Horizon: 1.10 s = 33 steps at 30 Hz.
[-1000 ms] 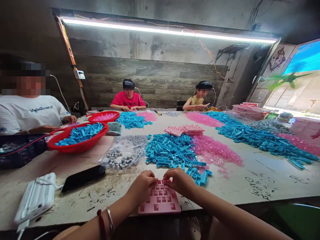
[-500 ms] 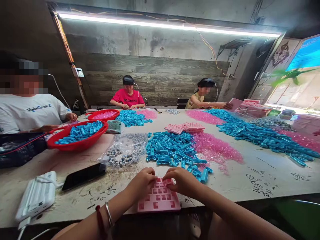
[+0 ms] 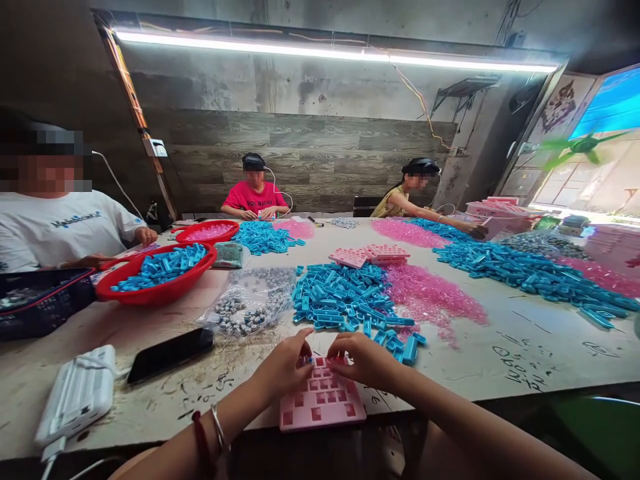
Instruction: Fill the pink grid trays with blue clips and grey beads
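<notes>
A pink plastic plate with rows of square holes [image 3: 323, 417] lies at the table's near edge, in front of me. My left hand [image 3: 287, 360] is over its far left corner, fingers bent in, with a tiny bluish bit showing by the fingertips. My right hand [image 3: 363, 360] curls over the far right part of the plate, fingertips pressed together against it. What the right fingertips hold, if anything, is hidden. Just beyond both hands is a heap of blue plastic pieces [image 3: 340, 293], with clear pink pieces [image 3: 433, 297] beside it.
A bag of small grey parts [image 3: 253, 303], a black phone [image 3: 170, 357] and a white power bank [image 3: 77, 393] lie to the left. Behind them stands a red basin [image 3: 155, 293] of blue pieces. Two pink plates [image 3: 350, 258] rest behind the blue heap. Several co-workers sit around the table.
My left index finger has lifted and moved away from the thumb. The plate has shifted slightly right and nearer. At the far right, a co-worker's hand has lowered a pink plate towards a stack.
</notes>
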Each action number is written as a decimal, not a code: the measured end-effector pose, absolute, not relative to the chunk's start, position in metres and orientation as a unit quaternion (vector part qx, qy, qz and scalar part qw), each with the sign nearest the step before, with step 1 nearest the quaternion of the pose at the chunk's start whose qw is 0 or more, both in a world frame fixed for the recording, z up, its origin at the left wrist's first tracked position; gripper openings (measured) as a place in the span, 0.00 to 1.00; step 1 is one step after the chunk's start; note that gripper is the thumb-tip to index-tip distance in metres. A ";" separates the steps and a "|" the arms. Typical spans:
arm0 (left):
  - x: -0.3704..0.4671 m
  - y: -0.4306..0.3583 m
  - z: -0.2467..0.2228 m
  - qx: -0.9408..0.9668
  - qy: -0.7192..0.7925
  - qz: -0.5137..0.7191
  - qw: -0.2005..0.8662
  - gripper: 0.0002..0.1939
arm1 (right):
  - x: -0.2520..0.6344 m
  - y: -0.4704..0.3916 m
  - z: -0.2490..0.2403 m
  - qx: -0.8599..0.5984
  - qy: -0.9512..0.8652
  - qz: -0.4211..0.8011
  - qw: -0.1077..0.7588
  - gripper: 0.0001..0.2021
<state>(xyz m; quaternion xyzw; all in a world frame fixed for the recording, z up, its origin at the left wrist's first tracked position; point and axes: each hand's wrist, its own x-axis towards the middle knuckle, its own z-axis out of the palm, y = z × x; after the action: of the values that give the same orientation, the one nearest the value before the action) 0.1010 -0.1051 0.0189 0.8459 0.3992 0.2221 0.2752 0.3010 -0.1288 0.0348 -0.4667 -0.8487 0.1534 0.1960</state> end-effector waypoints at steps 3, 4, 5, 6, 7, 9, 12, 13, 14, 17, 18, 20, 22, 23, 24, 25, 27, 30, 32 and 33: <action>0.100 -0.105 0.021 0.844 0.398 0.213 0.290 0.34 | 0.301 -0.129 0.033 -0.466 -0.850 0.139 0.203 0.05; 0.099 -0.105 0.021 0.844 0.396 0.210 0.295 0.35 | 0.302 -0.128 0.032 -0.465 -0.849 0.139 0.207 0.05; 0.099 -0.104 0.022 0.843 0.395 0.207 0.301 0.36 | 0.302 -0.127 0.031 -0.464 -0.848 0.142 0.213 0.05; 0.098 -0.103 0.022 0.842 0.393 0.205 0.308 0.37 | 0.302 -0.126 0.029 -0.462 -0.846 0.147 0.223 0.06; 0.098 -0.103 0.022 0.840 0.392 0.204 0.316 0.38 | 0.301 -0.125 0.027 -0.461 -0.842 0.151 0.236 0.06; 0.097 -0.101 0.020 0.835 0.388 0.208 0.330 0.38 | 0.298 -0.122 0.024 -0.456 -0.833 0.156 0.273 0.08; 0.096 -0.099 0.017 0.827 0.380 0.222 0.349 0.38 | 0.288 -0.118 0.020 -0.432 -0.831 0.151 0.315 0.09; 0.095 -0.098 0.016 0.826 0.376 0.229 0.353 0.38 | 0.284 -0.117 0.019 -0.422 -0.835 0.148 0.322 0.09; 0.095 -0.097 0.015 0.825 0.372 0.233 0.355 0.38 | 0.280 -0.116 0.019 -0.411 -0.839 0.145 0.325 0.08; 0.095 -0.096 0.013 0.827 0.366 0.240 0.353 0.38 | 0.272 -0.116 0.018 -0.390 -0.849 0.136 0.329 0.08; 0.096 -0.096 0.013 0.827 0.366 0.241 0.351 0.37 | 0.271 -0.116 0.018 -0.388 -0.851 0.134 0.328 0.08; 0.096 -0.095 0.013 0.829 0.365 0.239 0.349 0.37 | 0.270 -0.116 0.018 -0.391 -0.851 0.129 0.327 0.09; 0.095 -0.094 0.013 0.831 0.365 0.235 0.349 0.37 | 0.271 -0.116 0.017 -0.396 -0.848 0.131 0.327 0.09; 0.095 -0.094 0.013 0.831 0.365 0.233 0.349 0.37 | 0.271 -0.116 0.017 -0.398 -0.847 0.135 0.327 0.09; 0.095 -0.094 0.013 0.831 0.366 0.232 0.350 0.37 | 0.272 -0.116 0.017 -0.399 -0.845 0.139 0.327 0.10; 0.095 -0.094 0.013 0.830 0.366 0.232 0.351 0.37 | 0.272 -0.116 0.017 -0.401 -0.844 0.141 0.327 0.10; 0.095 -0.094 0.013 0.829 0.366 0.232 0.353 0.37 | 0.272 -0.115 0.017 -0.400 -0.846 0.141 0.324 0.10; 0.095 -0.095 0.015 0.830 0.367 0.231 0.350 0.35 | 0.272 -0.116 0.017 -0.396 -0.853 0.137 0.312 0.10; 0.095 -0.096 0.016 0.833 0.368 0.230 0.344 0.34 | 0.272 -0.116 0.017 -0.394 -0.856 0.140 0.304 0.10; 0.095 -0.096 0.016 0.835 0.367 0.229 0.340 0.34 | 0.272 -0.116 0.017 -0.391 -0.858 0.144 0.302 0.10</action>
<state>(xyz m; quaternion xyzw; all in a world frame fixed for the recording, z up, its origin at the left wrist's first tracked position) 0.0953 -0.0957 0.0164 0.8348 0.3673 0.2292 0.3401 0.2716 -0.1155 0.0170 -0.3908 -0.8575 0.1444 0.3017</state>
